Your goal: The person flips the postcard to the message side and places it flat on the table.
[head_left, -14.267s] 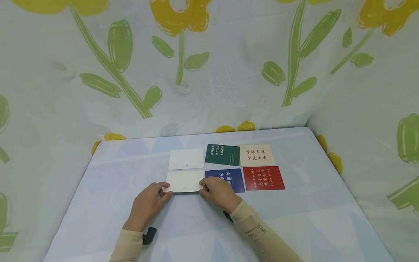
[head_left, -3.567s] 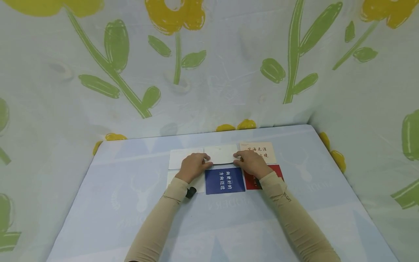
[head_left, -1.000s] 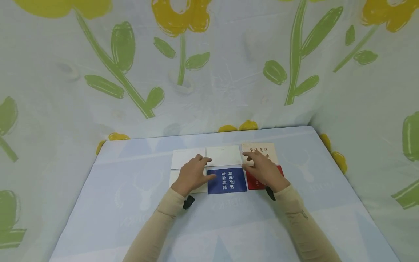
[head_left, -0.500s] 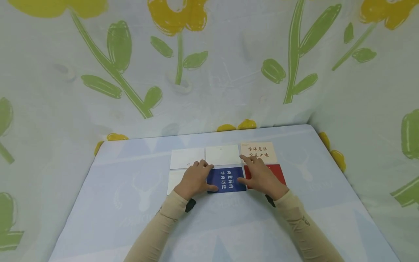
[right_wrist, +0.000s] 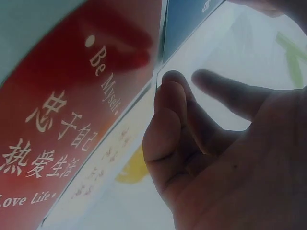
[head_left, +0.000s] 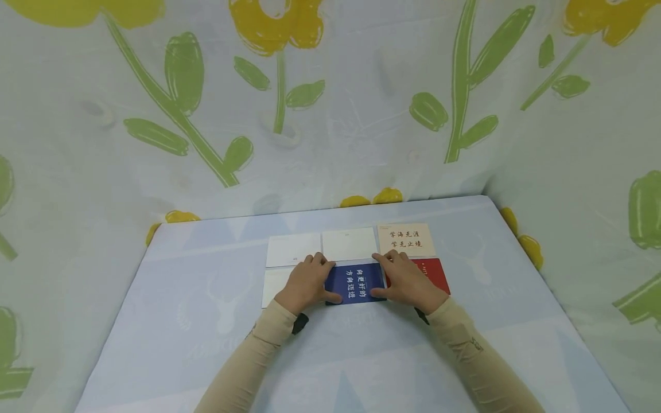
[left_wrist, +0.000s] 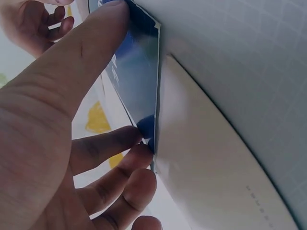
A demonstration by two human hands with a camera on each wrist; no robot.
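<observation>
A blue card (head_left: 356,282) with white characters lies between both hands. My left hand (head_left: 304,284) spans its left edge, thumb on the near corner and index fingertip at the far corner; in the left wrist view the thumb (left_wrist: 112,12) overlaps the card's face. At the right edge, my right hand (head_left: 410,284) has its thumb by the near corner and its index finger at the far corner. That hand partly covers a red card (head_left: 432,272), whose printing shows in the right wrist view. The left hand covers part of a pale card (head_left: 273,284).
Behind the blue card lies a blank white card (head_left: 349,245), with another white card (head_left: 289,248) on its left and a beige card (head_left: 406,240) with brown characters on its right. The pale blue table (head_left: 181,344) meets flower-printed cloth (head_left: 361,143) at the back.
A green card lay in the back middle at first; a white side shows there now, after both hands held it. Both hands have since come nearer to me, to the blue card's sides.
</observation>
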